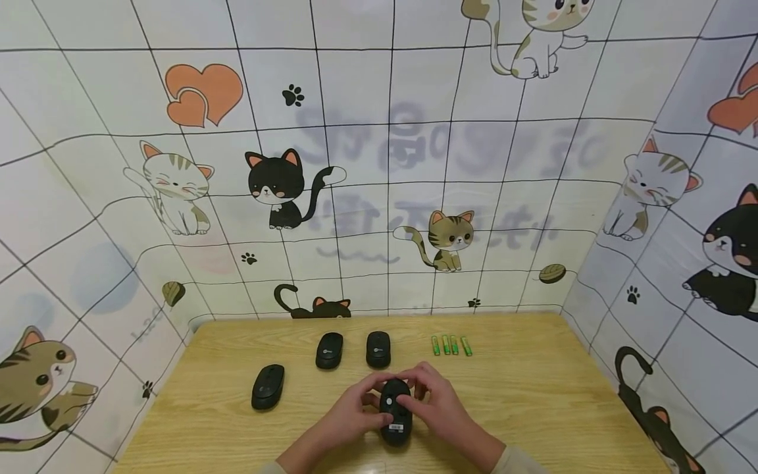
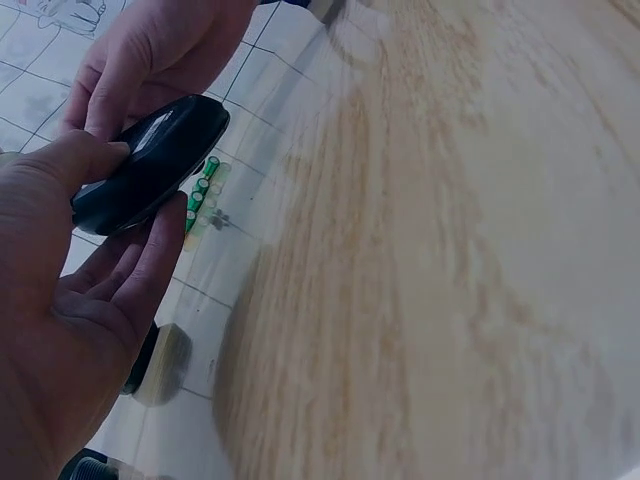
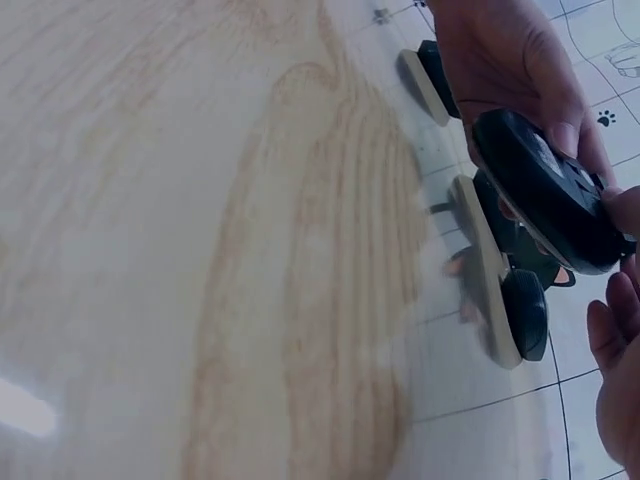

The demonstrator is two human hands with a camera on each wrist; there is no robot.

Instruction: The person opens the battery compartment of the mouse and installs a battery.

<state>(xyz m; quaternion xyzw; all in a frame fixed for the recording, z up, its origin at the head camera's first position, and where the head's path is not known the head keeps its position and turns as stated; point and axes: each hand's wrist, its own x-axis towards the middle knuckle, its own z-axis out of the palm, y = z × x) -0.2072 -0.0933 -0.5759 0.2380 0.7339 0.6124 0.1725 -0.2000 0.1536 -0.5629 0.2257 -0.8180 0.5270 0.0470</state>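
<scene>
Turned-over mouse: black, underside up, between the fingers of both hands, above the bench.
Left hand: at nine o'clock of this mouse, gripping its side with curled fingers, opened only to its thickness.
Right hand: at two o'clock, pinching with thumb on the underside and bent fingers at the far end.
Green batteries: between one and two o'clock, well apart.

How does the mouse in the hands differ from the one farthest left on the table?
The held mouse shows its underside with a white label; the leftmost mouse shows its top. The left hand and right hand hold the held mouse; the leftmost mouse lies untouched on the table. Both are black and rounded.
</scene>
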